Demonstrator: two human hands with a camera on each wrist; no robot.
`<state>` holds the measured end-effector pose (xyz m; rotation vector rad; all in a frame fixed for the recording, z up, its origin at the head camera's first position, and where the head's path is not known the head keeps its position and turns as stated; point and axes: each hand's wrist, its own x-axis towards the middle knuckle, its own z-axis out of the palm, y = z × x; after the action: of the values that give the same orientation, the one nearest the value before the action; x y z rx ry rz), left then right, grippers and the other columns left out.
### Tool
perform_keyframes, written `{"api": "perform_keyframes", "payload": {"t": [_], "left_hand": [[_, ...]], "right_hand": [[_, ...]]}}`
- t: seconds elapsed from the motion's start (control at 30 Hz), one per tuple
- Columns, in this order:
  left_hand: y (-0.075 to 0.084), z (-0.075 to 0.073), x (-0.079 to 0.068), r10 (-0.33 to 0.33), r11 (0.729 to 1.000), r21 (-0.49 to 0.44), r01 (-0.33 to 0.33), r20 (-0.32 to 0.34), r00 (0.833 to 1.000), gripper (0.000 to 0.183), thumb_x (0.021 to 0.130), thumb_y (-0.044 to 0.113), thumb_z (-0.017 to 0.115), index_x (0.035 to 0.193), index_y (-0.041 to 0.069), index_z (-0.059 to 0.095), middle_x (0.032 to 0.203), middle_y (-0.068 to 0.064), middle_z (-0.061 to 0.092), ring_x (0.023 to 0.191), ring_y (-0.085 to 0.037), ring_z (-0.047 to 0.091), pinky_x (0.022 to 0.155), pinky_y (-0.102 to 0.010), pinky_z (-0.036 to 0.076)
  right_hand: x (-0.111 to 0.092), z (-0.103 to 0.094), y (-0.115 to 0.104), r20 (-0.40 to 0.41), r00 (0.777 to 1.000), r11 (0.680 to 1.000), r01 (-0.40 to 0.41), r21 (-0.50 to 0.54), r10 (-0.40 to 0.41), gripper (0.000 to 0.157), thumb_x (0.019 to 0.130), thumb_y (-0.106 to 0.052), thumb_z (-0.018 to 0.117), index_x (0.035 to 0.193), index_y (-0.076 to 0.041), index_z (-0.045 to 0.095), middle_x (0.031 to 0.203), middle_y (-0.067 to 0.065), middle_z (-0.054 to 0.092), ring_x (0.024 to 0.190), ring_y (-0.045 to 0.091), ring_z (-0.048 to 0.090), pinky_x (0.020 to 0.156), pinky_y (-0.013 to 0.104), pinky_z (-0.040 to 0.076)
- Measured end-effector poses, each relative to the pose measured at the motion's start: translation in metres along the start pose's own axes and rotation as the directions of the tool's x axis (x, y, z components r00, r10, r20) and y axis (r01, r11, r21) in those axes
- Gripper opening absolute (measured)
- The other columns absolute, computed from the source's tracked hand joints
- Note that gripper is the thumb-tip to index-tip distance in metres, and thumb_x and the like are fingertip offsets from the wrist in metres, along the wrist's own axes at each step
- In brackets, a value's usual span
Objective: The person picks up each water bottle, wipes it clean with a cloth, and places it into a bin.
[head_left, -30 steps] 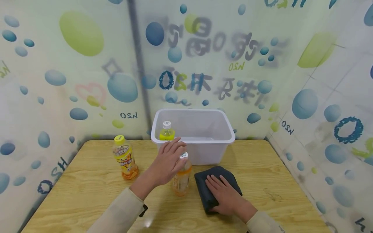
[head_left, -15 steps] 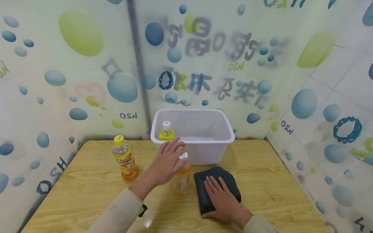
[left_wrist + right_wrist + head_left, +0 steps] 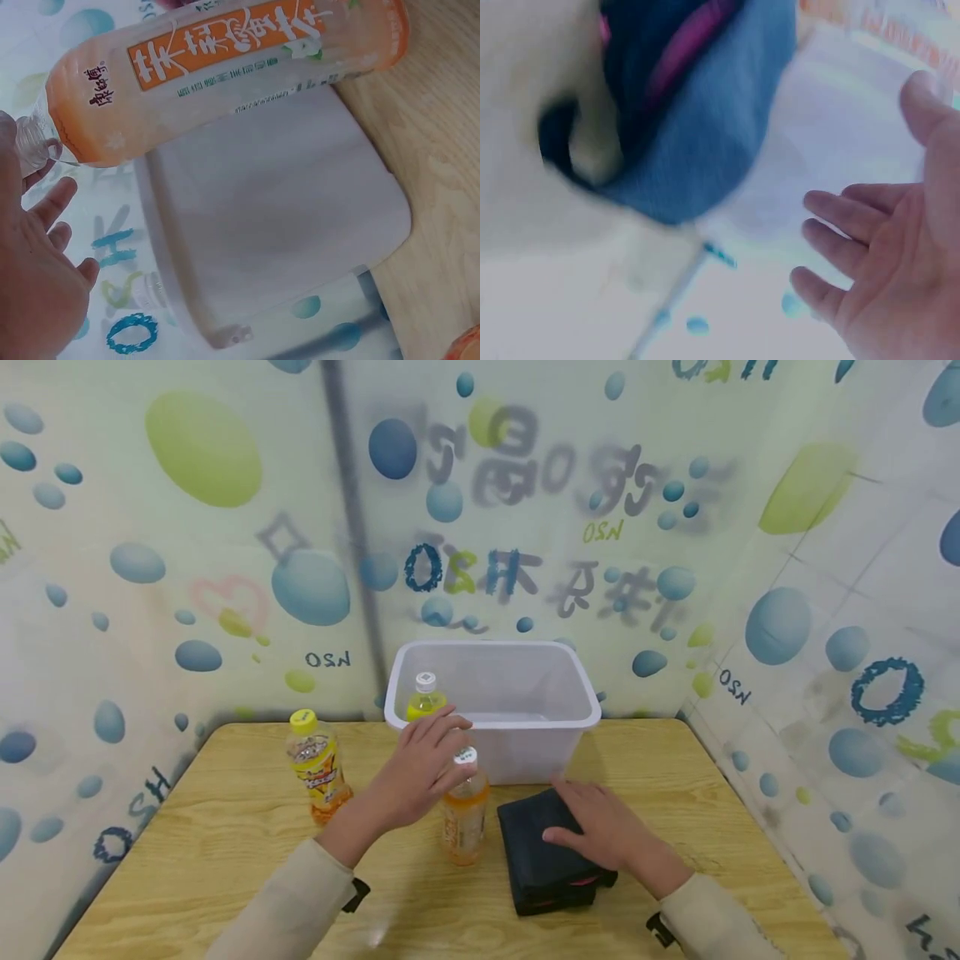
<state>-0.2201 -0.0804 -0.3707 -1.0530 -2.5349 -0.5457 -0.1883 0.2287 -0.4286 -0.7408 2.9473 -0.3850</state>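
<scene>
Near the middle of the table, my left hand (image 3: 416,772) holds the neck and white cap of an orange-labelled tea bottle (image 3: 463,827) between thumb and index finger; the other fingers are spread loosely. In the left wrist view the tea bottle (image 3: 225,67) slants across the top, its neck beside the hand (image 3: 41,277). My right hand (image 3: 607,827) hovers over the far right side of a dark folded fabric item (image 3: 543,852), fingers extended and gripping nothing. The right wrist view shows this fabric item (image 3: 697,142) blurred, with pink inside and a loop, apart from the palm (image 3: 892,247).
A white plastic bin (image 3: 525,752) stands at the table's back, with a yellow-green bottle (image 3: 426,697) inside its left end. A yellow-capped bottle (image 3: 318,772) stands at the left of the wooden table (image 3: 225,860). Patterned walls (image 3: 480,527) enclose the sides and back.
My right hand has lifted off the dark fabric item and moved right and toward the bin. Pink now shows at the item's near edge. The left hand stays at the tea bottle.
</scene>
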Motion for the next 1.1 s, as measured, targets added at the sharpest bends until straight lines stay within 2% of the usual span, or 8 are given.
{"api": "perform_keyframes", "payload": {"t": [0.2, 0.33, 0.5, 0.7, 0.8, 0.87, 0.97, 1.1], "left_hand": [[0.006, -0.024, 0.007, 0.002, 0.999, -0.050, -0.004, -0.046, 0.999, 0.025, 0.099, 0.034, 0.054, 0.115, 0.016, 0.060, 0.141, -0.005, 0.047, 0.149, -0.029, 0.022, 0.116, -0.055, 0.021], [0.013, -0.048, 0.017, 0.039, 0.997, -0.068, -0.047, -0.118, 0.992, 0.039, 0.103, 0.045, 0.039, 0.116, 0.013, 0.059, 0.142, -0.007, 0.046, 0.149, -0.030, 0.019, 0.116, -0.056, 0.019], [0.022, -0.082, 0.033, 0.068, 0.991, -0.101, -0.093, -0.231, 0.971, 0.061, 0.100, 0.059, 0.023, 0.114, 0.011, 0.059, 0.143, -0.009, 0.046, 0.150, -0.031, 0.018, 0.118, -0.057, 0.014], [0.022, -0.116, 0.054, 0.057, 0.984, -0.140, -0.109, -0.332, 0.942, 0.066, 0.099, 0.062, 0.023, 0.115, 0.007, 0.057, 0.144, -0.012, 0.044, 0.151, -0.030, 0.013, 0.120, -0.057, 0.008], [0.019, -0.123, 0.067, 0.034, 0.987, -0.131, -0.091, -0.385, 0.922, 0.069, 0.099, 0.063, 0.023, 0.115, 0.005, 0.057, 0.144, -0.015, 0.045, 0.151, -0.031, 0.014, 0.120, -0.056, 0.008], [0.017, -0.122, 0.074, -0.002, 0.991, -0.124, -0.053, -0.401, 0.916, 0.066, 0.100, 0.061, 0.026, 0.117, 0.005, 0.058, 0.144, -0.014, 0.044, 0.151, -0.031, 0.014, 0.120, -0.055, 0.008], [0.013, -0.116, 0.084, -0.077, 0.993, -0.113, 0.035, -0.394, 0.916, 0.051, 0.103, 0.049, 0.037, 0.122, 0.007, 0.057, 0.147, -0.012, 0.042, 0.151, -0.028, 0.013, 0.120, -0.055, 0.008], [0.008, -0.103, 0.096, -0.163, 0.987, -0.069, 0.148, -0.349, 0.923, 0.038, 0.102, 0.038, 0.046, 0.127, 0.012, 0.056, 0.149, -0.008, 0.040, 0.152, -0.026, 0.009, 0.120, -0.055, 0.008]], "right_hand": [[0.003, -0.033, 0.027, -0.116, 0.988, 0.986, -0.116, -0.116, 0.102, 0.080, 0.094, -0.054, 0.053, 0.146, 0.005, 0.037, 0.142, 0.025, 0.050, 0.128, 0.043, 0.051, 0.104, 0.057, 0.040], [0.008, -0.055, 0.037, -0.150, 0.974, 0.966, -0.196, -0.169, 0.171, 0.083, 0.095, -0.055, 0.052, 0.146, 0.008, 0.033, 0.144, 0.028, 0.047, 0.129, 0.045, 0.049, 0.104, 0.059, 0.040], [0.017, -0.082, 0.043, -0.176, 0.964, 0.958, -0.229, -0.174, 0.198, 0.087, 0.096, -0.056, 0.049, 0.149, 0.009, 0.025, 0.150, 0.030, 0.036, 0.135, 0.048, 0.040, 0.107, 0.062, 0.035], [0.032, -0.102, 0.041, -0.152, 0.967, 0.959, -0.229, -0.167, 0.205, 0.091, 0.096, -0.060, 0.044, 0.151, 0.008, 0.019, 0.156, 0.029, 0.027, 0.142, 0.046, 0.030, 0.114, 0.061, 0.025], [0.040, -0.104, 0.039, -0.133, 0.969, 0.960, -0.228, -0.164, 0.208, 0.093, 0.095, -0.064, 0.041, 0.153, 0.006, 0.016, 0.158, 0.027, 0.023, 0.145, 0.045, 0.025, 0.117, 0.062, 0.017], [0.045, -0.103, 0.039, -0.125, 0.970, 0.961, -0.228, -0.157, 0.210, 0.094, 0.095, -0.065, 0.040, 0.153, 0.004, 0.014, 0.159, 0.026, 0.019, 0.146, 0.044, 0.022, 0.117, 0.063, 0.012], [0.050, -0.101, 0.038, -0.118, 0.969, 0.963, -0.231, -0.142, 0.215, 0.096, 0.094, -0.067, 0.040, 0.154, 0.003, 0.012, 0.160, 0.025, 0.016, 0.148, 0.043, 0.018, 0.117, 0.065, 0.007], [0.054, -0.098, 0.038, -0.105, 0.970, 0.964, -0.232, -0.132, 0.219, 0.097, 0.094, -0.067, 0.041, 0.153, 0.005, 0.013, 0.160, 0.026, 0.017, 0.148, 0.043, 0.018, 0.117, 0.065, 0.007]]}}
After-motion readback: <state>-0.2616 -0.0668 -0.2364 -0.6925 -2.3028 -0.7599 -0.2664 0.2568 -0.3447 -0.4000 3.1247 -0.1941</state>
